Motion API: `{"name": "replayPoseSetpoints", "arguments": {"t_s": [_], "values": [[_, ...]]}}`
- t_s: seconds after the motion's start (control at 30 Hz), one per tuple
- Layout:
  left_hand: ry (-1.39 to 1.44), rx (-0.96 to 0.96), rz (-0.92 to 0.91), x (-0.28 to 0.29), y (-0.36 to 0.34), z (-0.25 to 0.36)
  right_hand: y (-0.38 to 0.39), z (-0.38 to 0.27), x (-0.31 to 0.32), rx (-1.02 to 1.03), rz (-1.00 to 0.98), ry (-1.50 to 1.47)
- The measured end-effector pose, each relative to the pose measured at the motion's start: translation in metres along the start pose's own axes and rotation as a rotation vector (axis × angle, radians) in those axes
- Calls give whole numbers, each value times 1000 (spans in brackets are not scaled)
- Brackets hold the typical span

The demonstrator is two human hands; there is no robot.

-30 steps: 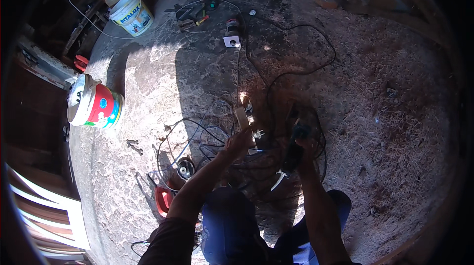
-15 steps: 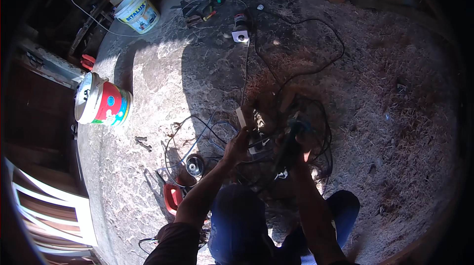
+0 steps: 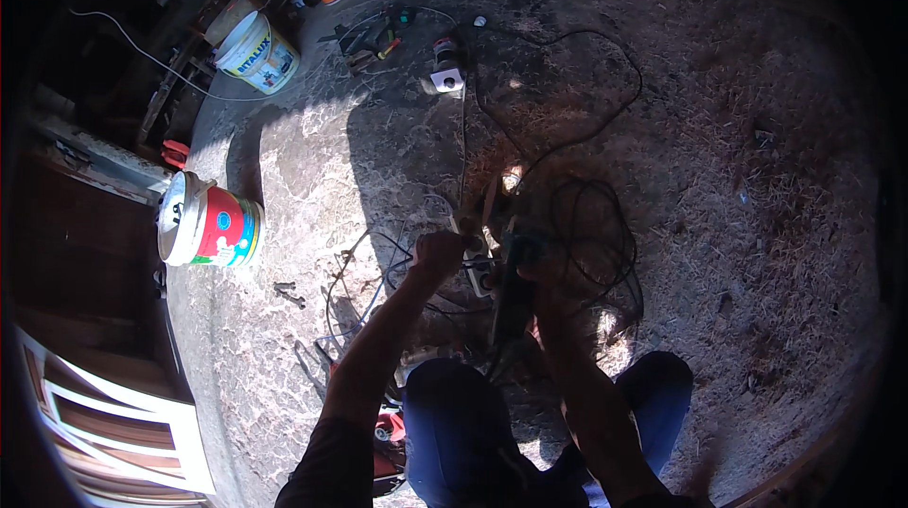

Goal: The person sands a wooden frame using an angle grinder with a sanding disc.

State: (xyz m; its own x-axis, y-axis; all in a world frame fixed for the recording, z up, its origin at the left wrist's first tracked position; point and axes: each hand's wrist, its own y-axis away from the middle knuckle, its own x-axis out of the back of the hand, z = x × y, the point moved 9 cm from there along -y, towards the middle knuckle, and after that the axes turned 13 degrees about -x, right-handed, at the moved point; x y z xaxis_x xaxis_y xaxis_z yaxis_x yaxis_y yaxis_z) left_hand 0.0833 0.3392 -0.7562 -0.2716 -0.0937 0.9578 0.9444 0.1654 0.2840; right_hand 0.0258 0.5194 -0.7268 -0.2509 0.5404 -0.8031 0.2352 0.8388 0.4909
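Low over the floor, my left hand (image 3: pixel 440 254) is closed in a fist beside a pale strip (image 3: pixel 480 279) that looks like a power strip. What its fingers grip is hidden. My right hand (image 3: pixel 541 270) is wrapped round a dark tool with a teal part (image 3: pixel 511 295), seemingly a power tool, held close to the left hand. Shadow hides its exact kind. Black cable (image 3: pixel 619 257) lies in loops to the right of that hand. Thinner cords (image 3: pixel 331 295) run along the floor on the left.
A red tool (image 3: pixel 390 428) lies by my left knee, and a small metal tool (image 3: pixel 289 295) lies further left. Two paint buckets, one red-labelled (image 3: pixel 227 224) and one white (image 3: pixel 260 54), stand at the left. A white-faced device (image 3: pixel 447 80) sits ahead. Shavings (image 3: pixel 757 253) cover the right.
My left hand has closed into a fist and come slightly lower left. The right hand has brought the dark tool leftward, nearer to it. The view has shifted a little.
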Motion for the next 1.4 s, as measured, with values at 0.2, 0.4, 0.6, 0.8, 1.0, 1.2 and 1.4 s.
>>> {"name": "replayPoseSetpoints", "arguments": {"t_s": [0.2,0.4,0.6,0.8,1.0,1.2,1.4], "values": [[-209,-311,275,5,-18,20,-1,7,16,3,-2,-5],[-262,-311,92,-18,-33,20,-9,15,27,47,4,17],[-433,-314,41,-24,-45,21,-11,20,25,5,-13,-64],[-207,-286,95,-19,-38,9,-14,23,21,-39,-80,-97],[-368,-355,-19,-20,-44,30,-23,25,30,43,-96,-91],[-372,-347,-27,-14,-46,32,-24,24,28,64,-71,-117],[-102,-136,-29,-12,-41,9,-23,31,30,35,-56,-177]]}}
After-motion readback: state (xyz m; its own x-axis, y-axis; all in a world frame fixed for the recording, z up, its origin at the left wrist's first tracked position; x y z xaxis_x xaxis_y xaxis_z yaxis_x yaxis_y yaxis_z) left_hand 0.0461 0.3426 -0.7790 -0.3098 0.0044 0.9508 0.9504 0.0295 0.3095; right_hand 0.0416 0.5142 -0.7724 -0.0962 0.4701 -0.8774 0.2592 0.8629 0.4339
